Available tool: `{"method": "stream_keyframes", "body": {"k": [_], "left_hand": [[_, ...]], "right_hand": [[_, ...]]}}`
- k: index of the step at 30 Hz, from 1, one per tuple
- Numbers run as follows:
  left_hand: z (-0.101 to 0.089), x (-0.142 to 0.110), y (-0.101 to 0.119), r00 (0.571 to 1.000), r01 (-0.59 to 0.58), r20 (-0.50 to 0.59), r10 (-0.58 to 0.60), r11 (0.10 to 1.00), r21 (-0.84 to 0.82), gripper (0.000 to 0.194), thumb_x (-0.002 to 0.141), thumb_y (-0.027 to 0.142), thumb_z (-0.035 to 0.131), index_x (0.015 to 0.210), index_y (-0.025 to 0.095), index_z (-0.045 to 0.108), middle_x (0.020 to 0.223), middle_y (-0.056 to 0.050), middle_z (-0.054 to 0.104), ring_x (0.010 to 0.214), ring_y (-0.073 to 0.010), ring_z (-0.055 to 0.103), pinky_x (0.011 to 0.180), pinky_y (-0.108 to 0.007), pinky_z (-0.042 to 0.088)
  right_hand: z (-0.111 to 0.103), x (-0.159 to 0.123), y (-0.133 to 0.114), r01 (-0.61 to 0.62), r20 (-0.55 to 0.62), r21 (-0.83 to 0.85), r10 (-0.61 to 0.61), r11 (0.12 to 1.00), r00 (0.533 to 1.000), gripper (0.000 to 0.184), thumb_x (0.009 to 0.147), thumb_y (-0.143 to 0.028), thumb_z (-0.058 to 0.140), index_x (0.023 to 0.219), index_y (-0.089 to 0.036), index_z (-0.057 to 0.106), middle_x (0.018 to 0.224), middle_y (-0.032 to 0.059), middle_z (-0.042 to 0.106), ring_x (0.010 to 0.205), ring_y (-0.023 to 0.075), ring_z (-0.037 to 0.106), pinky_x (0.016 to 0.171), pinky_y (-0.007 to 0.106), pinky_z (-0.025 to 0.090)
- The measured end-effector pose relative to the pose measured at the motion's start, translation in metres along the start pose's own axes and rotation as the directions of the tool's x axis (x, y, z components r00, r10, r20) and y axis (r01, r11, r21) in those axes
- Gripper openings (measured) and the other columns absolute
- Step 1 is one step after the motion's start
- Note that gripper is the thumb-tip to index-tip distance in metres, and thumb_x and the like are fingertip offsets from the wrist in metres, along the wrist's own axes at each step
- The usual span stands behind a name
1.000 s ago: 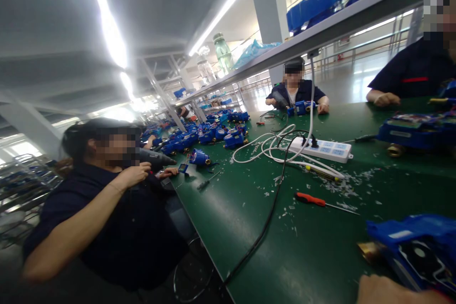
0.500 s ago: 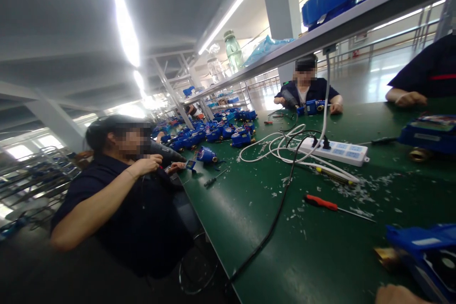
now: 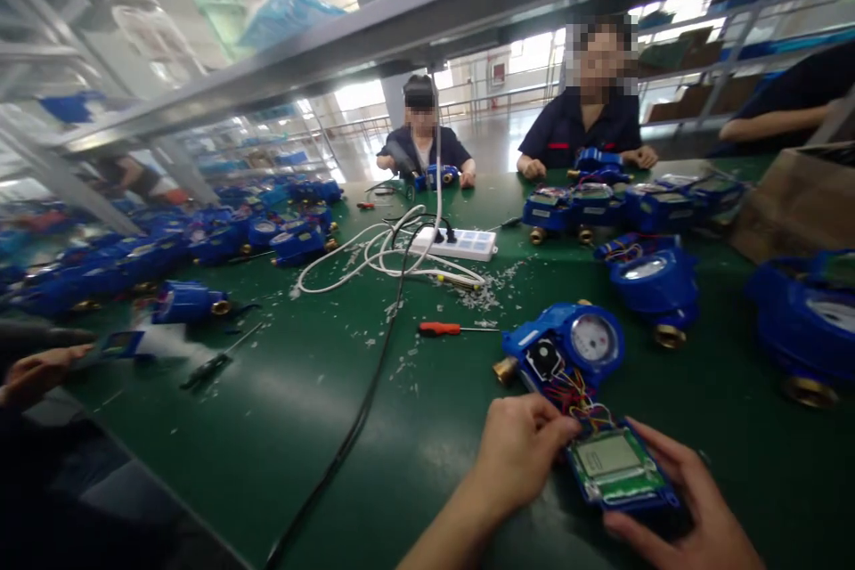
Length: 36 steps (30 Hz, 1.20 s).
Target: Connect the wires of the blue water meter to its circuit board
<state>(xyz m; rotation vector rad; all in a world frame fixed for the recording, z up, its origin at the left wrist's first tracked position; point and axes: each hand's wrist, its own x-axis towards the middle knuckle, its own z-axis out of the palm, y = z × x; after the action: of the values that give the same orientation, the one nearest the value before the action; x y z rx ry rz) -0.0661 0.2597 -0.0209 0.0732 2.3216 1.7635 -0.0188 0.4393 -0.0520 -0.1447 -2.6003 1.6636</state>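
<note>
A blue water meter (image 3: 567, 347) with a round dial lies open on the green table (image 3: 300, 392) in front of me. Coloured wires (image 3: 578, 401) run from it to a small circuit board with an LCD screen (image 3: 611, 463). My left hand (image 3: 521, 454) pinches the board's left edge near the wires, fingers closed. My right hand (image 3: 688, 508) cups the board from below and the right, fingers curled round it.
An orange-handled screwdriver (image 3: 441, 329), a white power strip (image 3: 458, 242) with white cables and a black cord (image 3: 361, 410) lie ahead. Several blue meters (image 3: 647, 280) stand right and far left. Plastic shavings litter the table. Co-workers sit opposite (image 3: 424, 147) and a hand (image 3: 33, 370) rests at left.
The view has swung from the co-worker on the left round to the table in front of me. Both my hands and the meter with its board have come fully into view.
</note>
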Motion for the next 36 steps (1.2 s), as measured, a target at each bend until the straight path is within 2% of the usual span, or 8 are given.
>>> {"method": "stream_keyframes", "body": {"k": [3,8,14,21,29,32,36], "left_hand": [[0.0,0.002,0.0,0.996,0.061,0.066,-0.054,0.992,-0.111,0.029,0.074,0.041,0.056,0.07,0.013,0.061,0.06,-0.002,0.059,0.054,-0.0127,0.054,0.05,-0.022,0.039],[-0.003,0.003,0.002,0.991,0.055,0.126,-0.044,0.995,-0.079,0.033,0.077,0.044,0.052,0.068,0.013,0.059,0.059,-0.001,0.058,0.054,-0.0116,0.052,0.05,-0.022,0.037],[-0.004,0.003,0.003,0.994,0.008,0.106,-0.018,0.996,0.094,0.031,0.079,0.04,0.051,0.063,0.014,0.056,0.056,0.002,0.053,0.052,-0.0092,0.043,0.048,-0.021,0.028],[-0.001,0.006,-0.001,0.993,0.014,0.117,-0.026,0.995,0.103,0.032,0.08,0.041,0.048,0.064,0.014,0.054,0.056,0.002,0.052,0.053,-0.0102,0.044,0.049,-0.021,0.029],[-0.006,0.003,0.003,0.98,-0.026,0.201,-0.012,0.983,0.182,0.032,0.085,0.039,0.04,0.07,0.016,0.055,0.061,0.001,0.053,0.057,-0.0119,0.048,0.051,-0.022,0.031],[-0.008,0.003,0.003,0.979,-0.078,0.201,0.026,0.965,0.252,0.032,0.086,0.039,0.038,0.069,0.016,0.053,0.061,0.002,0.05,0.056,-0.0111,0.043,0.051,-0.022,0.029],[-0.009,0.003,0.004,0.974,-0.127,0.22,0.058,0.941,0.315,0.031,0.086,0.038,0.037,0.069,0.017,0.053,0.062,0.003,0.049,0.057,-0.0108,0.04,0.052,-0.022,0.027]], "right_hand": [[0.001,0.003,-0.011,-0.06,0.065,0.15,0.051,0.987,0.997,0.078,0.054,-0.049,0.074,0.117,-0.023,0.036,0.112,0.0123,0.058,0.104,0.0291,0.055,0.084,0.036,0.049],[-0.002,0.006,-0.008,-0.095,0.216,0.223,0.046,0.97,0.975,0.084,0.049,-0.043,0.079,0.112,-0.023,0.027,0.107,0.0103,0.057,0.1,0.0259,0.056,0.084,0.032,0.048],[0.003,0.004,-0.007,-0.083,0.213,0.194,0.04,0.977,0.976,0.086,0.046,-0.044,0.081,0.109,-0.024,0.025,0.107,0.0092,0.053,0.101,0.0264,0.054,0.087,0.036,0.043],[0.004,0.003,-0.003,-0.028,0.229,0.138,-0.004,0.99,0.973,0.083,0.051,-0.043,0.079,0.109,-0.024,0.023,0.107,0.0099,0.052,0.1,0.0257,0.054,0.087,0.038,0.042],[0.002,0.003,-0.009,-0.031,0.242,0.081,0.01,0.996,0.97,0.083,0.052,-0.042,0.079,0.111,-0.023,0.024,0.105,0.0084,0.053,0.098,0.025,0.054,0.086,0.038,0.042],[-0.004,0.004,-0.01,0.052,0.25,0.085,-0.072,0.995,0.966,0.073,0.058,-0.046,0.073,0.111,-0.022,0.029,0.102,0.0073,0.051,0.095,0.0243,0.052,0.083,0.036,0.041],[-0.012,0.009,-0.014,0.201,0.212,0.062,-0.21,0.978,0.954,0.039,0.075,-0.048,0.055,0.099,-0.021,0.041,0.098,0.0056,0.048,0.088,0.0209,0.048,0.078,0.033,0.04]]}}
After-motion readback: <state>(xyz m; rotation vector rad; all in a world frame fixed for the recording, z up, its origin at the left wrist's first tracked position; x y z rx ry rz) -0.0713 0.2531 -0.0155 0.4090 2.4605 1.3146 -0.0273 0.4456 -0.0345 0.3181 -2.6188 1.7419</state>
